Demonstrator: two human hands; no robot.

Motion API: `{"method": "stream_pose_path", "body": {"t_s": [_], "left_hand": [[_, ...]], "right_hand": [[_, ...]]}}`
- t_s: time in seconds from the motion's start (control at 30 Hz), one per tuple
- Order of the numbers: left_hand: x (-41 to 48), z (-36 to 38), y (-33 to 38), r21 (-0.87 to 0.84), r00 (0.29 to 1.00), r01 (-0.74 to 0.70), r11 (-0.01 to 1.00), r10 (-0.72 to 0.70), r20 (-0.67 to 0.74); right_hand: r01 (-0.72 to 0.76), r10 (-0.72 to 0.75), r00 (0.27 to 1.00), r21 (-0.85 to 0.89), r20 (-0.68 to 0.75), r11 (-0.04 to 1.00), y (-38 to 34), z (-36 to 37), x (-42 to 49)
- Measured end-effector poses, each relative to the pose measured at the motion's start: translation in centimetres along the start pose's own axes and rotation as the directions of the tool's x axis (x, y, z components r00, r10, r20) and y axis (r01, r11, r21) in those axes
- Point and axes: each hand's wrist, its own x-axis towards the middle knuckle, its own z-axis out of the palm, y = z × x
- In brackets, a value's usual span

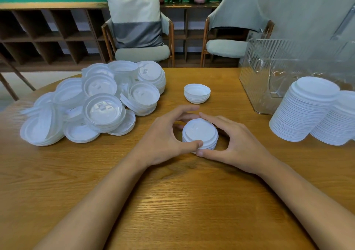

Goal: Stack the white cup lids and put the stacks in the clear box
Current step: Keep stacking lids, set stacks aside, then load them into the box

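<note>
White lids form a short stack (199,132) on the wooden table (172,201), and we hold it between both hands. Our left hand (163,140) curls round its left side, thumb on the near edge and fingers round the far edge. Our right hand (236,142) mirrors it on the right side, so the fingertips of the two hands almost meet beyond the stack. Left of our left hand and farther off, a loose pile (92,103) of lids lies in a jumble, some flat and some tipped on edge. Just beyond our fingertips sits a small stack (197,93), hollow side up. Well to the right of our right hand, two tall stacks (305,109) lean side by side. Beyond them stands the clear box (269,73) with ribbed walls; we cannot tell whether it holds any lids.
</note>
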Motion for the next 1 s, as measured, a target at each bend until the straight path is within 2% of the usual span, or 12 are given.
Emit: {"method": "stream_pose_path", "body": {"t_s": [0.27, 0.47, 0.53, 0.6, 0.67, 0.73, 0.8, 0.9, 1.0], "left_hand": [[-0.1, 0.1, -0.2, -0.015, 0.998, 0.030, 0.999, -0.029, 0.055], [-0.2, -0.2, -0.6, 0.008, 0.995, 0.020, 1.000, -0.021, 0.092], [-0.2, -0.1, -0.5, -0.039, 0.999, 0.032, 0.999, -0.030, 0.045], [0.0, -0.1, -0.6, -0.141, 0.996, 0.064, 0.988, -0.073, -0.058], [0.1, -0.1, -0.9, -0.163, 0.977, 0.068, 0.984, -0.099, -0.189], [0.1, 0.0, -1.5, -0.103, 0.953, 0.062, 0.993, -0.090, -0.289], [0.1, 0.3, -1.9, 0.020, 0.942, 0.031, 0.999, -0.022, -0.334], [1.0, 0.6, -2.7, 0.258, 0.947, -0.055, 0.965, 0.132, -0.294], [3.0, 0.7, -3.3, 0.400, 0.950, -0.090, 0.912, 0.200, -0.241]], "right_hand": [[-0.054, 0.056, 0.996, -0.029, 0.070, 0.998, -0.2, -0.2, 0.0], [-0.062, 0.063, 0.996, -0.024, 0.060, 0.998, -0.3, -0.1, 0.0], [-0.058, 0.059, 0.997, -0.026, 0.039, 0.998, -0.3, -0.1, 0.0], [-0.058, 0.058, 0.998, -0.027, 0.012, 0.998, -0.3, -0.1, 0.0], [-0.063, 0.063, 0.998, -0.027, -0.005, 0.998, -0.2, -0.1, -0.1], [-0.074, 0.074, 0.997, -0.024, -0.021, 0.997, -0.2, -0.3, -0.1], [-0.091, 0.090, 0.995, -0.020, -0.038, 0.996, -0.2, -0.4, -0.1], [-0.119, 0.116, 0.988, -0.028, -0.098, 0.992, 0.2, -0.5, 0.1], [-0.163, 0.158, 0.978, -0.028, -0.137, 0.986, 0.5, -0.7, 0.3]]}}
